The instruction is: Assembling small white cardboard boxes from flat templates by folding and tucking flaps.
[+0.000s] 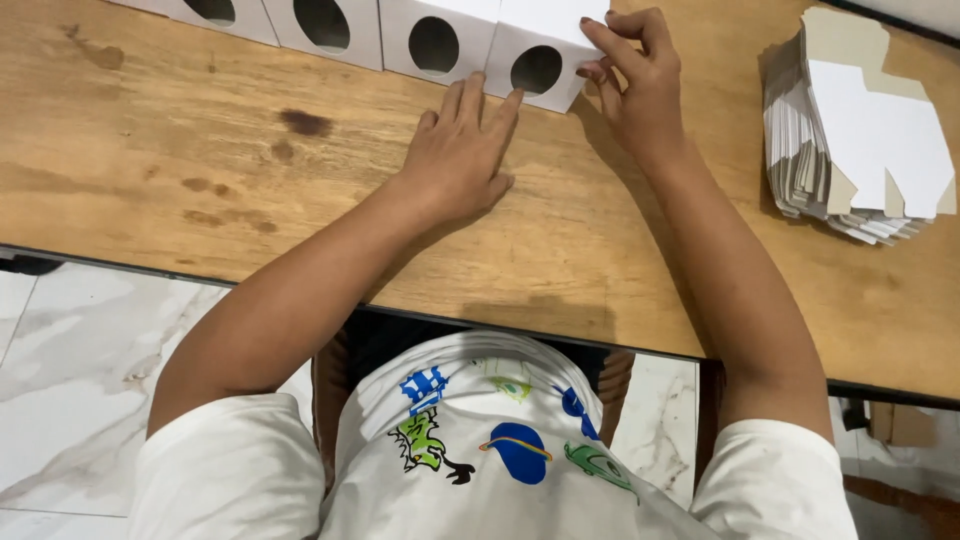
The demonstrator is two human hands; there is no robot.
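Pinching a white cardboard box [540, 50] with round cutout, right hand [640, 85]; left hand [460, 155] rests flat, fingers together.

Single head-worn camera, looks steeply down from above the person's own chest, facing forward across the wooden table [200, 150]. Close range: both forearms fill the middle, shirt [480, 450] at bottom edge, marble floor [70, 380] showing under the table's near edge.

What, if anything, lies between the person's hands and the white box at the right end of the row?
Nothing visible does. The right hand already grips the white box at its right side and top, and the left hand lies flat on the wooden table, fingertips touching the box's front edge.
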